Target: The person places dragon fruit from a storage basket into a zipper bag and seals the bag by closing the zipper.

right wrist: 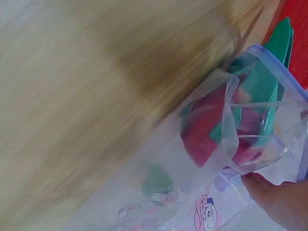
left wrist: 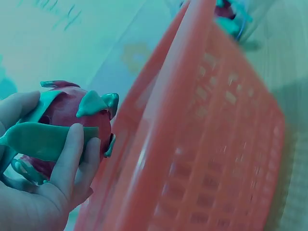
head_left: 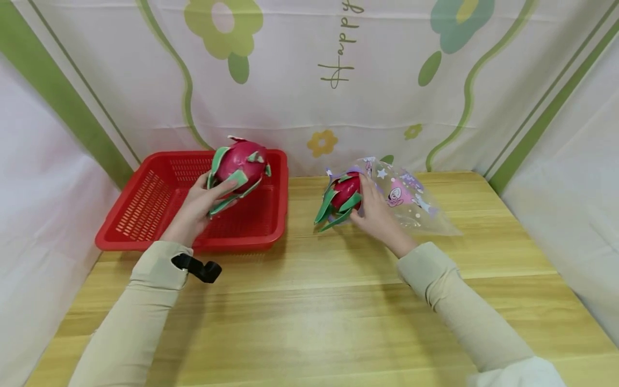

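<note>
My left hand [head_left: 199, 204] holds a dragon fruit [head_left: 242, 161], pink-red with green leafy scales, above the red basket [head_left: 281, 204]. Thumb and fingers curl round it in the left wrist view, the fruit [left wrist: 72, 108] beside the basket's rim. On the right of the table, a second dragon fruit [head_left: 347, 191] lies in the mouth of a clear printed plastic bag [head_left: 411, 199], its green leaf tips poking out. My right hand [head_left: 377, 217] grips the bag around that fruit. Through the film, the right wrist view shows the fruit [right wrist: 204, 130] with the thumb against the bag; the other fingers are mostly hidden.
The slotted basket stands at the left rear of the wooden table [head_left: 309, 317]. A white cloth [head_left: 300, 97] with flower prints hangs behind, and pale cloth walls flank both sides. A black strap [head_left: 195, 267] sits on the left wrist.
</note>
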Action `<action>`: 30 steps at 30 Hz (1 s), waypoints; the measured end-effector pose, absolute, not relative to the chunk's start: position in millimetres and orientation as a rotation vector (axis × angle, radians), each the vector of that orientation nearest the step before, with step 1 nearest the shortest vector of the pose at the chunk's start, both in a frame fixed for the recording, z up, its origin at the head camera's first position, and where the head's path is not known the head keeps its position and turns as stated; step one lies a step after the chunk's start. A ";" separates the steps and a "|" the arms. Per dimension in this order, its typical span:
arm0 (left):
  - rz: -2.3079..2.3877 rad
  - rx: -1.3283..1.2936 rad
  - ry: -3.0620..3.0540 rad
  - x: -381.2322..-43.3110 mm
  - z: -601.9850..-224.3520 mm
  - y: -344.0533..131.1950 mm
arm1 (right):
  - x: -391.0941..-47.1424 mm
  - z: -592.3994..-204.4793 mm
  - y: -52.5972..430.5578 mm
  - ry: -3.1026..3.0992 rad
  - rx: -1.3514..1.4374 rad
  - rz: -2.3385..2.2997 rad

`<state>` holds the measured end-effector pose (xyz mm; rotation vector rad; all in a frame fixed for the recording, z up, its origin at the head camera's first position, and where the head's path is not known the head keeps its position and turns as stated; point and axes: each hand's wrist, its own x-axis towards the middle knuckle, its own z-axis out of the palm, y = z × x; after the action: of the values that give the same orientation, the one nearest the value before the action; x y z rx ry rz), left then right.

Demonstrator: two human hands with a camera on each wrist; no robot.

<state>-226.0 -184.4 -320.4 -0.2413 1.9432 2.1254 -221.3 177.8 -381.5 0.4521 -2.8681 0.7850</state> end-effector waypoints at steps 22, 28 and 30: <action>1.522 0.153 2.363 -212.0 -327.2 -100.4 | -221.3 -382.4 179.5 -2.823 0.470 0.748; 1.557 0.208 2.304 -208.9 -333.6 -83.5 | -219.6 -382.1 179.9 -2.818 0.477 0.756; 1.562 0.222 2.291 -206.9 -335.7 -77.8 | -219.1 -382.5 179.9 -2.810 0.482 0.761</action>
<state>-206.9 -77.8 -335.7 0.2216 2.2914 1.5620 -219.1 179.9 -382.5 0.4818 -2.8098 0.7611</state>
